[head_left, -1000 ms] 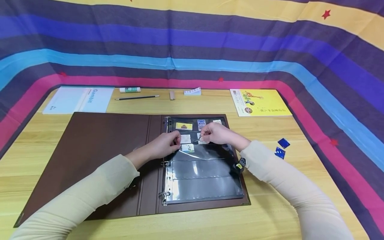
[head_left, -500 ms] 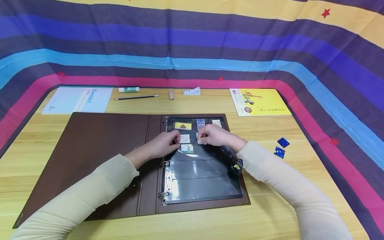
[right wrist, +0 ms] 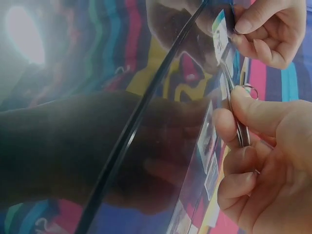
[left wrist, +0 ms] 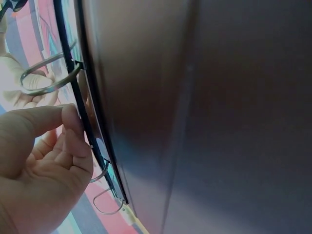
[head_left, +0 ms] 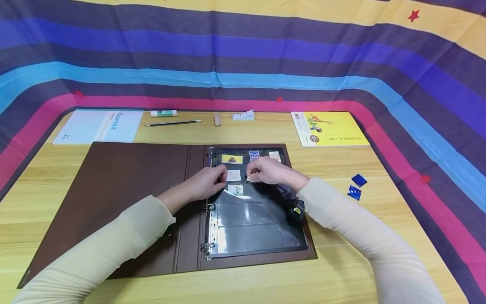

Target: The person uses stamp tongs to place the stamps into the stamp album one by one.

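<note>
My right hand (head_left: 268,170) grips metal tweezers (right wrist: 237,117) between thumb and fingers. The tweezer tips meet the edge of a small stamp (head_left: 236,190) with a dark-and-white picture, at the third pocket row of a black album page (head_left: 262,238). In the right wrist view the stamp (right wrist: 220,38) stands tilted beside my left fingertips. At the page's ring side, my left hand (head_left: 205,184) pinches the edge of the page's clear pocket film with thumb and forefinger; the exact grip is partly hidden. A pale stamp (head_left: 233,175) lies in the row above.
The brown ring binder (head_left: 140,185) lies spread on the table. Other stamps, including a yellow one (head_left: 232,159), sit in the top row. Two blue stamps (head_left: 357,187) lie to the right. Behind are a glue stick (head_left: 164,113), pencil (head_left: 173,123) and yellow book (head_left: 334,128).
My right hand has shifted left and slightly down with the tweezers, and the stamp has moved a little left and down. My left hand has stayed nearly still.
</note>
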Demonstrator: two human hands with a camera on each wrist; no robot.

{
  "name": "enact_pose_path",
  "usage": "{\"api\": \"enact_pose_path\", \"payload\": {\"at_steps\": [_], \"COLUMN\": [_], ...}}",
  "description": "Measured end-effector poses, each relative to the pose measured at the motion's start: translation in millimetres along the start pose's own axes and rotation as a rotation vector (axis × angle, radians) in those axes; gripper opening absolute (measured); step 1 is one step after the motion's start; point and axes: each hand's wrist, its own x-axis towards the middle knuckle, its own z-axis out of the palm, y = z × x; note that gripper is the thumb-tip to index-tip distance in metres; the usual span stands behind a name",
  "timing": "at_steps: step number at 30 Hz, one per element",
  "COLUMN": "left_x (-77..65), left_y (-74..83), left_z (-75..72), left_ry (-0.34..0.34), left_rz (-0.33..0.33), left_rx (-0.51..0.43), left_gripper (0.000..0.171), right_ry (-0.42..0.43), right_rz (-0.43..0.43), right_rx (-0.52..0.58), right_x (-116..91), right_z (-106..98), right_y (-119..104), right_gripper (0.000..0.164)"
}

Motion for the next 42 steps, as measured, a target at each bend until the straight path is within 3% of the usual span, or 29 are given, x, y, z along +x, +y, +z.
{"api": "enact_pose_path", "payload": {"at_steps": [21,30,35,42], "left_x": [0.0,2.2,1.6,-2.0], "left_y": [-1.3,-0.1,-0.4,-3.4], "left_z": [-0.2,1.3,3.2,2.5], "left_ry": [-0.022,-0.017,-0.017,-0.008], "left_rz": [-0.026,-0.016,0.007,0.019], "left_rx": [-0.026,-0.035,-0.042,-0.035], "left_gripper": [0.013,0.013,0.012,0.009], "right_ry": [-0.067,-0.056,0.104,0.314], "right_rz": [-0.113,-0.18,-0.097,0.062], "right_rx": [0.088,0.04,-0.05,0.11], "right_x": [9.7,11.2,-10.9,-90.5], "right_z": [5.2,3.8,-11.7,-39.9], "right_y": [-2.4,-3.8,7.4,47.3], "right_gripper": [0.006,0.006,0.006,0.015]}}
